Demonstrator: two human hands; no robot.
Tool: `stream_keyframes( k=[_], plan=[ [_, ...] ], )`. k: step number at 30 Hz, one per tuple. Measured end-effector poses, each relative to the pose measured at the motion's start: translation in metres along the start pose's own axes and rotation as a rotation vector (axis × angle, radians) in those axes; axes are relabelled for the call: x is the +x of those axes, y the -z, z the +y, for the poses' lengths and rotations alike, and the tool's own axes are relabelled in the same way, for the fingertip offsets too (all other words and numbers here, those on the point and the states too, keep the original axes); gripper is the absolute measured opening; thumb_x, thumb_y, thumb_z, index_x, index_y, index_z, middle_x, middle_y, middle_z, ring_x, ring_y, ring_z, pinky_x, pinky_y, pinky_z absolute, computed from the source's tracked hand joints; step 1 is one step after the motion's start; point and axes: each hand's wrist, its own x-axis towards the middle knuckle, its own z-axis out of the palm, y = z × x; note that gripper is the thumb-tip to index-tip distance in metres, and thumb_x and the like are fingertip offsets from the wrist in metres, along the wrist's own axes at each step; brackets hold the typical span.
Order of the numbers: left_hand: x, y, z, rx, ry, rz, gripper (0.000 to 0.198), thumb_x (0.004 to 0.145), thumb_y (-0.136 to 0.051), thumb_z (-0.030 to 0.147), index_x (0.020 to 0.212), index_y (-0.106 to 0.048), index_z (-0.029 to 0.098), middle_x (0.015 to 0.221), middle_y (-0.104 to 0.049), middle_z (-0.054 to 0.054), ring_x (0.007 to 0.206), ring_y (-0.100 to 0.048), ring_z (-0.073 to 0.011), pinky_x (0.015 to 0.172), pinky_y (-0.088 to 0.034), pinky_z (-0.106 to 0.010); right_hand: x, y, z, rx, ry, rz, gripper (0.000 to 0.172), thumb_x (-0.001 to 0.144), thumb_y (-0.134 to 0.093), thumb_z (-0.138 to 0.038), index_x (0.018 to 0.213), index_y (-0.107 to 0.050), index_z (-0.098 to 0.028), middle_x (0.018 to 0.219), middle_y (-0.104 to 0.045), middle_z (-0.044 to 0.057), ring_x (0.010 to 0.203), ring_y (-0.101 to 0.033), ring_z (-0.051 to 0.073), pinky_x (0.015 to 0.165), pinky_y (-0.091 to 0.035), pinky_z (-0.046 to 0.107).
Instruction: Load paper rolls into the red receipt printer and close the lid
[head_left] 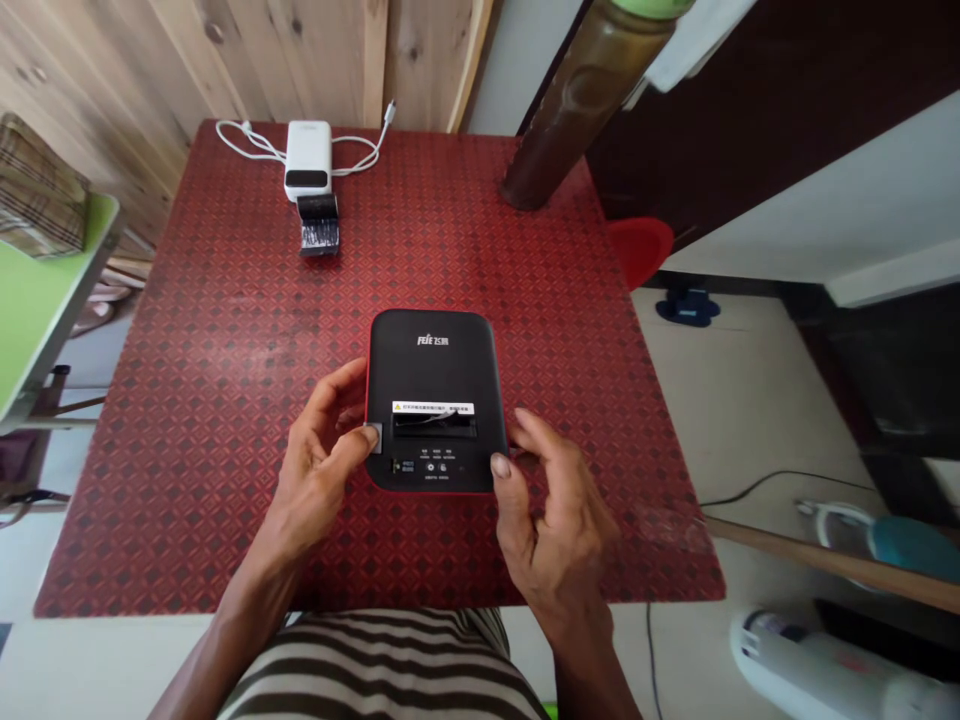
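A black receipt printer (435, 375) with white FEIE lettering lies face up on the red patterned table (247, 310), near its front half. Its slot (435, 426) sits below a white warning strip, with small buttons and lights underneath. My left hand (321, 455) grips the printer's left side, the thumb pressed on a grey tab (376, 438) at the edge. At the lower right corner, my right hand (559, 500) holds the printer's side between thumb and bent fingers. Some fingertips of both hands are hidden behind the casing.
Farther back on the table are a white power bank (308, 155), a white cable (360, 158), and a small black item (319, 228) in front of them. A tall brown bottle (577, 100) stands at the back right. A red stool (646, 250) is beside the table.
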Motion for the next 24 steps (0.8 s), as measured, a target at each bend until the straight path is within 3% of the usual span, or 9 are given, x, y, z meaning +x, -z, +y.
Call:
stream_keyframes(
  k=[8,13,19,24],
  plan=[
    [0.002,-0.002,0.004,-0.04,0.013,0.005,0.053,0.094,-0.077,0.033,0.145,-0.07,0.026,0.148,-0.079,-0.011,0.138,-0.074,-0.0324,0.113,-0.06,-0.048,-0.003,-0.007,0.001,-0.034,0.029,0.044,0.045,0.115,-0.06,-0.028,0.16,-0.06,-0.019,0.11,-0.083,0.011,0.094,-0.084,0.026,0.082,-0.071,0.04],
    [0.002,0.001,0.001,-0.068,0.033,-0.026,0.055,0.093,-0.08,0.036,0.146,-0.069,0.026,0.151,-0.077,-0.011,0.138,-0.073,-0.0329,0.114,-0.058,-0.048,0.002,0.002,0.001,-0.057,0.056,-0.005,0.041,0.115,-0.063,-0.029,0.155,-0.062,-0.018,0.11,-0.085,0.011,0.095,-0.085,0.025,0.084,-0.071,0.038],
    [-0.001,0.003,-0.005,-0.123,0.043,-0.046,0.055,0.097,-0.082,0.043,0.149,-0.069,0.029,0.152,-0.076,-0.01,0.136,-0.073,-0.0331,0.112,-0.059,-0.048,0.032,0.018,-0.002,-0.071,0.132,-0.027,0.024,0.11,-0.071,-0.016,0.134,-0.073,-0.021,0.108,-0.087,0.007,0.092,-0.083,0.022,0.09,-0.068,0.038],
    [-0.002,0.005,-0.001,-0.118,0.042,-0.052,0.058,0.096,-0.083,0.048,0.149,-0.068,0.027,0.15,-0.076,-0.011,0.133,-0.074,-0.0333,0.112,-0.059,-0.048,0.066,0.007,-0.006,-0.02,0.27,-0.12,0.024,0.108,-0.07,-0.005,0.126,-0.076,-0.02,0.11,-0.087,0.007,0.098,-0.082,0.022,0.094,-0.067,0.038]
  ],
)
